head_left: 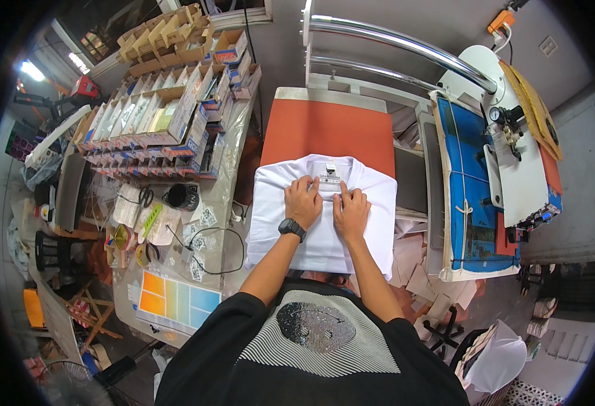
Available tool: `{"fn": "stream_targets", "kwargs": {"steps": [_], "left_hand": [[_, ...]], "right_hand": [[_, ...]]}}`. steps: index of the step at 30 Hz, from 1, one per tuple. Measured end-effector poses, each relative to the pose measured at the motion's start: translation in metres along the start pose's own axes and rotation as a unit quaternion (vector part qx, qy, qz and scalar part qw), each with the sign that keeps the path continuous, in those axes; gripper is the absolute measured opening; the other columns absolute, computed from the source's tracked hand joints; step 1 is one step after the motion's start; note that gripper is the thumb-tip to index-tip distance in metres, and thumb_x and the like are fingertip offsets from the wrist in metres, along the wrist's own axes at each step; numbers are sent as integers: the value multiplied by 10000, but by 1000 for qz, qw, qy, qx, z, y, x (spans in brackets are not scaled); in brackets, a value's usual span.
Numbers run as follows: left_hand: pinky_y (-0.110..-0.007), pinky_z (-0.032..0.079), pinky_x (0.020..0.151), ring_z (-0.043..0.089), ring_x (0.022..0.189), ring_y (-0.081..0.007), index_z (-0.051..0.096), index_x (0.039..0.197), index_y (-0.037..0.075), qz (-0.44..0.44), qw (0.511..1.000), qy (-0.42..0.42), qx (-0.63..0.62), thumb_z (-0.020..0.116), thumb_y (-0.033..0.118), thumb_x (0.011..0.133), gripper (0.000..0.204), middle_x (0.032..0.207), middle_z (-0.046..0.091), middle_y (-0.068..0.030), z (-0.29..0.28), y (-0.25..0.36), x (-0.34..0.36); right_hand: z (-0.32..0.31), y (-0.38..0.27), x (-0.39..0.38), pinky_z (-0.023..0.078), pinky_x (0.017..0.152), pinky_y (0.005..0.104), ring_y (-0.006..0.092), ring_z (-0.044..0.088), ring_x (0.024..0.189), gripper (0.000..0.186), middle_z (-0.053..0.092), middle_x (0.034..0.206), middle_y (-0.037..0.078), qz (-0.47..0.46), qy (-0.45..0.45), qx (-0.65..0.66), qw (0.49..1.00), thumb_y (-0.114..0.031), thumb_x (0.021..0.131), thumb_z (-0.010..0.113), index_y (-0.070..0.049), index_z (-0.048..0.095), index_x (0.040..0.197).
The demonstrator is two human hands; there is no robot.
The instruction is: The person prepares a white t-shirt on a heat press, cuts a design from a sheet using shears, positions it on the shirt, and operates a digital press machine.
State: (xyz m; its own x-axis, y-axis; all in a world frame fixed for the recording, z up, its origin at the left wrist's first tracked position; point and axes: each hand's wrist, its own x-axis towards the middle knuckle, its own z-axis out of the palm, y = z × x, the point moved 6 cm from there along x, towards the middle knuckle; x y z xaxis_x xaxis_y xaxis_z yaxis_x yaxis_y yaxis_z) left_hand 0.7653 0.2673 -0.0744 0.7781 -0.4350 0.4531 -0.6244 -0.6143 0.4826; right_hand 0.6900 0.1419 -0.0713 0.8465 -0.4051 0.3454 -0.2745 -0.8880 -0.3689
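Note:
A folded white T-shirt [270, 223] lies over the front of an orange pad [324, 122], with a printed label [330, 174] inside its collar. My left hand [303, 203] has curled fingers pinching the collar just left of the label; a dark watch is on that wrist. My right hand [350, 213], also curled, grips the collar at the label's right side. The fingertips are small in view and partly bent out of sight.
Left, a table [226, 284] carries stacked cardboard bins [152, 115], scissors [145, 197], a black mug [182, 197], tape rolls and a colour chart [179, 300]. Right stands press machinery [514, 176] with a blue board [466, 183]; metal bars cross behind the pad. A chair base [446, 331] sits lower right.

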Motion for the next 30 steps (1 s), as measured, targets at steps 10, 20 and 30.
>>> {"fn": "stream_targets", "kwargs": {"steps": [10,20,30], "left_hand": [[-435,391,894,523,1056,-275,672,1189,65,-5,1000,5,-9,610,127,789,410,1120,574,-86,3,-8,2],[-424,441,930,569,1047,-294,653,1221,59,-94,968,35,-229,594,-16,773,458,1091,595,-134,17,-55,-6],[-356,501,786,604,884,-256,671,1094,-13,-107,983,66,-134,550,-41,843,280,961,621,-124,-76,-71,-65]], "right_hand": [[6,3,4,396,794,393,245,526,902,423,563,951,75,-3,-4,1,1000,-337,910,592,-114,629,1267],[-190,46,-26,486,676,358,278,602,746,101,581,833,112,6,134,109,985,-98,918,602,-36,668,963],[-387,247,-65,390,974,431,326,514,1133,292,559,1135,153,116,268,-235,927,-209,945,569,-27,593,1172]]}}
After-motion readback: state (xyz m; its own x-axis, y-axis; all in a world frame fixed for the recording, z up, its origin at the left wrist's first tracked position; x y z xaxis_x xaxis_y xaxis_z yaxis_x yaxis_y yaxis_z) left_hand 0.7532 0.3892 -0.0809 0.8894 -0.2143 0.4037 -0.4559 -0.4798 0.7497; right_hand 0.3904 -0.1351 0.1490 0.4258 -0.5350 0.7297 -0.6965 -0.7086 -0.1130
